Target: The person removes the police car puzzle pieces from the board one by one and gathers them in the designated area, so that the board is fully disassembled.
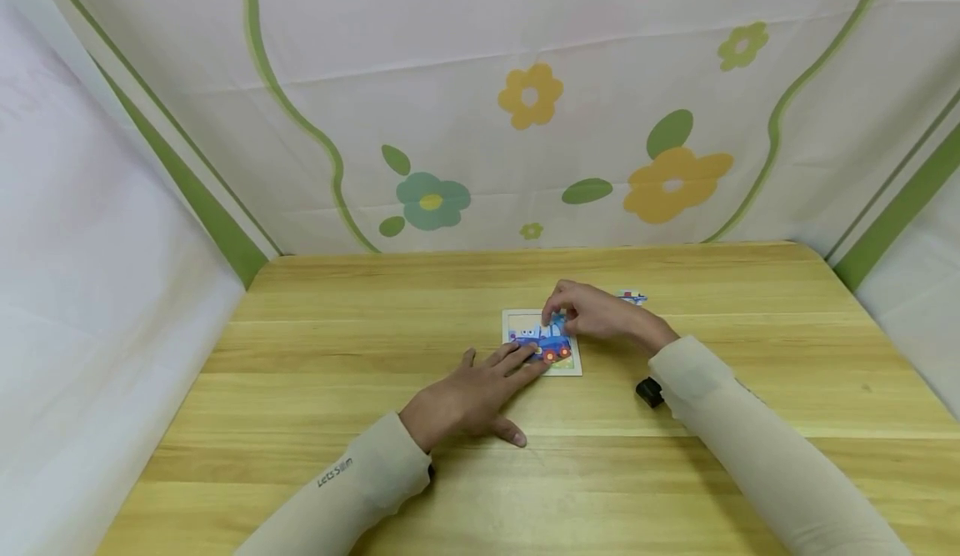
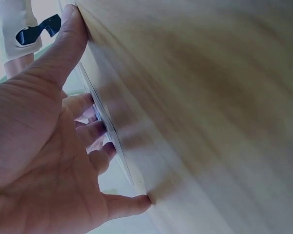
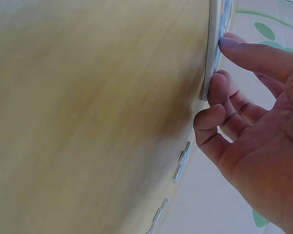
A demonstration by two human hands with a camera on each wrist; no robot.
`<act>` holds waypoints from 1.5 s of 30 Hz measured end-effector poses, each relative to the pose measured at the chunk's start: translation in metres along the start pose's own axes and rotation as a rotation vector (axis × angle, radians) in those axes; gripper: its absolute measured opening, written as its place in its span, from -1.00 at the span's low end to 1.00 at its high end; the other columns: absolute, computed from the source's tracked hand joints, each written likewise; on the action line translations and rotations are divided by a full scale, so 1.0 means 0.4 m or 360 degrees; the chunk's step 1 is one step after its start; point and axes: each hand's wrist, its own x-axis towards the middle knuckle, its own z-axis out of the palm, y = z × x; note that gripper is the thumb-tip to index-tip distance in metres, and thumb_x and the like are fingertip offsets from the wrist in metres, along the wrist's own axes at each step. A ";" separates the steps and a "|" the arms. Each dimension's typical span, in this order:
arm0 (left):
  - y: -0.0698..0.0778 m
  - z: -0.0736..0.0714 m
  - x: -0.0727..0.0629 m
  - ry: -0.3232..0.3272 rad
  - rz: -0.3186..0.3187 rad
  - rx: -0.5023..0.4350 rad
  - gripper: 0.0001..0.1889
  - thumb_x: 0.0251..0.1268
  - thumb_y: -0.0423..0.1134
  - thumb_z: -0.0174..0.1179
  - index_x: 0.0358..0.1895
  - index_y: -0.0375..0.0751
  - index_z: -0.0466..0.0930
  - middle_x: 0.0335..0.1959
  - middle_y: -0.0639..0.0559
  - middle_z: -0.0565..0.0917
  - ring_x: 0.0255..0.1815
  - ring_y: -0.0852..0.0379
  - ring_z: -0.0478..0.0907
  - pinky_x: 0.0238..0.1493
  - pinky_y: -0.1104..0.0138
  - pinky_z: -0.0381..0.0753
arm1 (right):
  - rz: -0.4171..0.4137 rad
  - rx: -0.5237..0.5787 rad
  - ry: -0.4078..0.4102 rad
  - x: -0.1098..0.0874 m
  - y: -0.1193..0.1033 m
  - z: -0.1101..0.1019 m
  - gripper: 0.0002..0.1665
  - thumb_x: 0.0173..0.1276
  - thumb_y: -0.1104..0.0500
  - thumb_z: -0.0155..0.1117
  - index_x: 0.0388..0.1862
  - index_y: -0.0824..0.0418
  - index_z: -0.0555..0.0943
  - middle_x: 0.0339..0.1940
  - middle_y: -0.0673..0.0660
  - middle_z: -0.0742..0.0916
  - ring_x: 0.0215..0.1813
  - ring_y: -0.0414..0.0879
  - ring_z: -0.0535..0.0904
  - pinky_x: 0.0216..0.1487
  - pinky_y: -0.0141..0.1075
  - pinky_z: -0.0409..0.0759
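Blue car puzzle, front leftward, long axis crosswise; left hand splayed, right hand pinched round piece

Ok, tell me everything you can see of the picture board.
The picture board is thin and squarish, with a pale border, seemingly card or wood. It shows a blue vehicle with cartoon eyes and red wheels. It lies flat on the wooden table. The left hand covers its lower left corner; the right hand's bent fingers touch its upper right.
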 end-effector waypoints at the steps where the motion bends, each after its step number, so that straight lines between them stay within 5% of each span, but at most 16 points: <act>1: 0.000 0.000 0.000 0.0000 0.0001 -0.0001 0.10 0.24 0.32 0.32 0.75 0.24 -0.13 0.79 0.14 -0.19 0.80 0.01 -0.20 0.62 -0.33 0.05 | 0.0005 -0.0003 -0.0007 0.000 -0.001 0.000 -0.64 0.33 0.49 0.23 -0.05 0.16 0.77 -0.04 0.21 0.62 -0.19 -0.06 0.44 -0.07 -0.22 0.47; 10: 0.001 0.000 -0.002 0.0000 -0.0005 0.0021 0.10 0.24 0.32 0.33 0.74 0.23 -0.11 0.79 0.13 -0.16 0.79 0.00 -0.18 0.63 -0.32 0.04 | 0.0064 0.0009 -0.0055 0.003 -0.009 0.001 -0.67 0.37 0.50 0.19 -0.08 0.16 0.72 -0.02 0.21 0.57 -0.18 -0.05 0.42 -0.07 -0.22 0.45; 28: 0.003 -0.004 0.000 0.0012 0.0015 0.0047 0.09 0.24 0.32 0.32 0.75 0.20 -0.09 0.79 0.10 -0.15 0.79 0.00 -0.16 0.62 -0.31 0.09 | -0.0067 -0.0131 0.0006 0.003 -0.006 0.003 -0.63 0.27 0.53 0.25 -0.16 0.10 0.70 -0.19 0.14 0.59 -0.13 -0.01 0.43 -0.05 -0.18 0.43; 45: 0.003 -0.005 -0.002 0.0006 0.0015 0.0032 0.09 0.26 0.32 0.32 0.75 0.20 -0.10 0.79 0.10 -0.16 0.79 0.00 -0.17 0.62 -0.31 0.07 | -0.0033 -0.0086 0.0008 0.003 -0.007 0.001 -0.72 0.51 0.44 0.17 -0.17 0.10 0.71 -0.16 0.13 0.66 -0.14 -0.05 0.47 -0.06 -0.16 0.48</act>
